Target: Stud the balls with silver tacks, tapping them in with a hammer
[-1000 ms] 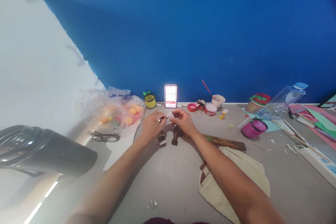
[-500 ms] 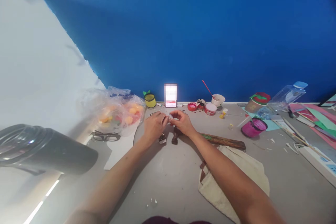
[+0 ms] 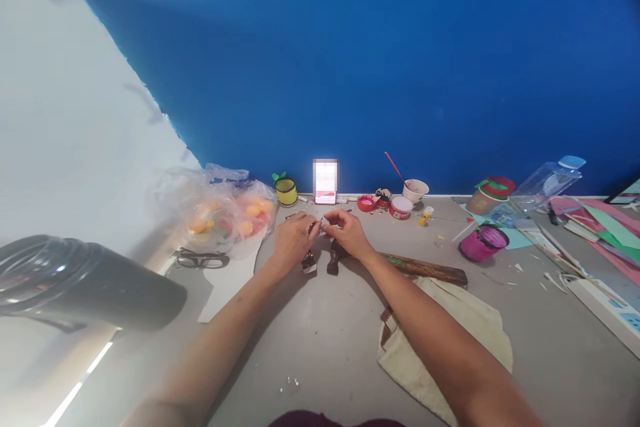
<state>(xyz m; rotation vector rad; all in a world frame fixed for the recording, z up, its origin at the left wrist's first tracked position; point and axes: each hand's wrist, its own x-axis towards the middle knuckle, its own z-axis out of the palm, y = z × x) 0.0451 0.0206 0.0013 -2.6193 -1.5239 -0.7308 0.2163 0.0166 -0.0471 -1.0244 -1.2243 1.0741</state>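
Observation:
My left hand (image 3: 295, 238) and my right hand (image 3: 347, 232) meet over the middle of the table, fingertips nearly touching. Between the right thumb and forefinger is a small whitish piece (image 3: 325, 221), too small to name surely. The left fingers are pinched against its near side; whatever else they hold is hidden. Just below the left hand lies a small dark, speckled block with a pale end (image 3: 309, 263). Under the right wrist rests a hammer, its dark head (image 3: 333, 260) to the left and its worn wooden handle (image 3: 430, 269) reaching right.
A lit phone (image 3: 325, 181) stands against the blue wall. Paint pots (image 3: 401, 207), a paper cup (image 3: 416, 191) and a magenta cup (image 3: 484, 243) sit to the right. A cream cloth (image 3: 470, 320) lies under my right forearm. Eyeglasses (image 3: 203, 259) and a large grey bottle (image 3: 125, 287) are at left.
The fingertips have shifted very slightly around the small whitish piece, and a little more of it shows. Everything else stays where it was.

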